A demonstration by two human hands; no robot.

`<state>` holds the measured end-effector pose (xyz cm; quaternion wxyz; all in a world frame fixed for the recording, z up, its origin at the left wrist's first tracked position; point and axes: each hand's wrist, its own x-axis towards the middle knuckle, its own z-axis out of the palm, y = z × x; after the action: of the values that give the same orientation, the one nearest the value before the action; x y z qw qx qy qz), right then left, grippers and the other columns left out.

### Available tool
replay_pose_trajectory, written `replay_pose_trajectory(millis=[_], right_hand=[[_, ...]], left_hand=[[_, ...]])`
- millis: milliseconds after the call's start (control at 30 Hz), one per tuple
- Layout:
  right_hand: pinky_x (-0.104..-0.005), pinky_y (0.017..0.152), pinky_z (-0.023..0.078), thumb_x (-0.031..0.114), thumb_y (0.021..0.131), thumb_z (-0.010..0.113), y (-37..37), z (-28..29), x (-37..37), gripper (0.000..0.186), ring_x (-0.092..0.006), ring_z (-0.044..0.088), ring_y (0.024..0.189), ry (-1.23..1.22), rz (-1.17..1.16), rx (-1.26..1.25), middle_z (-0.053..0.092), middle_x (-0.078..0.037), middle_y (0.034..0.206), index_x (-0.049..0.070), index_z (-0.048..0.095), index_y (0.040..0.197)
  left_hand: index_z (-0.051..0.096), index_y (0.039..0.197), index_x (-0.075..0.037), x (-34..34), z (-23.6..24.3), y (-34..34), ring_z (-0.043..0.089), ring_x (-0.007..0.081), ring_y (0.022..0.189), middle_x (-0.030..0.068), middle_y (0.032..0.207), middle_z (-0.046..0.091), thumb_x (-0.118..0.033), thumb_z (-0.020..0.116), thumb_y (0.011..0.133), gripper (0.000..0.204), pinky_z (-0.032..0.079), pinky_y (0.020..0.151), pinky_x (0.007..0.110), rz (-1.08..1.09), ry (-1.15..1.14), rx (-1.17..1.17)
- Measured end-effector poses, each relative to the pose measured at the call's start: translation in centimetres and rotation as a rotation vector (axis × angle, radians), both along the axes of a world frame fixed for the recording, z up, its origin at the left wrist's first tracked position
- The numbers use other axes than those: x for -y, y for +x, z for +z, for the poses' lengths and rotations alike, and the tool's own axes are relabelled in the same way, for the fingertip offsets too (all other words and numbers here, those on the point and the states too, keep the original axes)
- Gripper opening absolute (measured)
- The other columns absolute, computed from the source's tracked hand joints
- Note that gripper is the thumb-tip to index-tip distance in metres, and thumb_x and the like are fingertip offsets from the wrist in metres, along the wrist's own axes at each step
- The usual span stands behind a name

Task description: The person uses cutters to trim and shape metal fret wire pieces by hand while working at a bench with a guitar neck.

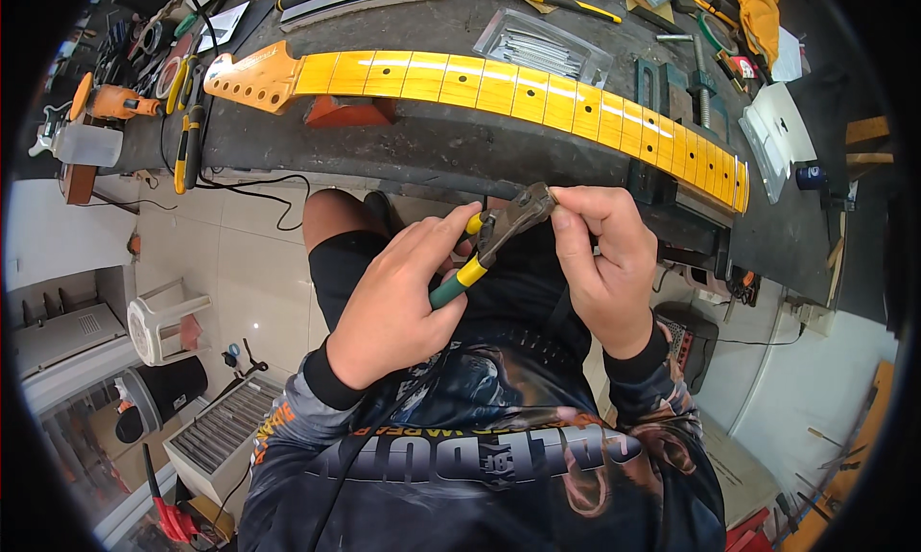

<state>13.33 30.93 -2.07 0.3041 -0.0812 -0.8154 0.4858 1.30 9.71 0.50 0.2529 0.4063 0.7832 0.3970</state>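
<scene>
Pliers: metal cutting pliers with green-and-yellow handles (494, 237), held in front of the person's chest, just off the near edge of the dark workbench (432, 149), head tilted up and to the right.
Left hand: left hand (398, 298) wrapped tight round the handles, squeezing them nearly together, which likely keeps the nose clamped.
Right hand: right hand (600, 264) with thumb and forefinger pinched at the plier tips, seemingly feeding or steadying something small; the piece itself is too small to tell.
Neck: long yellow lacquered maple guitar neck with dark dot markers (499, 87), lying lengthwise along the bench, headstock toward the left end, heel toward the right corner, propped on a reddish wedge block (347, 111) so it sits level.
Tray: clear plastic tray of thin metal strips (544, 48) just behind the neck, near the far edge, within easy reach.
Vise: dark bench vise (676, 87) beside the neck's right half.
</scene>
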Motion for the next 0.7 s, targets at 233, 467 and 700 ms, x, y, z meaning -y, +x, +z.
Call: replay_pose_trajectory(millis=[233,467,700], right_hand=[[-0.0363,0.075,0.06,-0.005,0.101,0.078,0.2,-0.7,0.0,0.019,-0.0299,0.078,0.084,0.057,0.001,-0.011,0.079,-0.015,0.103,-0.001,0.074,0.118],[-0.0268,0.073,0.055,0.001,0.11,0.073,0.5,-0.1,1.3,0.012,-0.011,0.071,0.08,-0.211,-0.066,0.045,0.078,-0.01,0.096,-0.002,0.07,0.121],[-0.0238,0.067,0.049,0.006,0.117,0.063,0.4,1.4,1.8,0.012,-0.0059,0.058,0.07,-0.58,0.101,0.064,0.07,-0.002,0.089,-0.002,0.064,0.126]], left_hand=[[0.068,0.141,0.002,-0.2,-1.3,0.3,0.076,0.0436,0.109,0.0244,0.12,0.076,-0.004,0.078,0.1,0.043,0.058,0.099,0.045,0.046,0.002,-0.066],[0.071,0.118,-0.001,0.9,-2.1,-0.3,0.07,0.0146,0.079,0.0059,0.091,0.074,-0.01,0.08,0.107,0.016,0.054,0.074,0.03,0.256,0.301,-0.028],[0.06,0.136,0.004,1.0,-2.6,-0.2,0.049,0.0098,0.073,0.0021,0.084,0.055,-0.023,0.066,0.117,0.033,0.041,0.065,0.028,0.414,0.56,0.5]])
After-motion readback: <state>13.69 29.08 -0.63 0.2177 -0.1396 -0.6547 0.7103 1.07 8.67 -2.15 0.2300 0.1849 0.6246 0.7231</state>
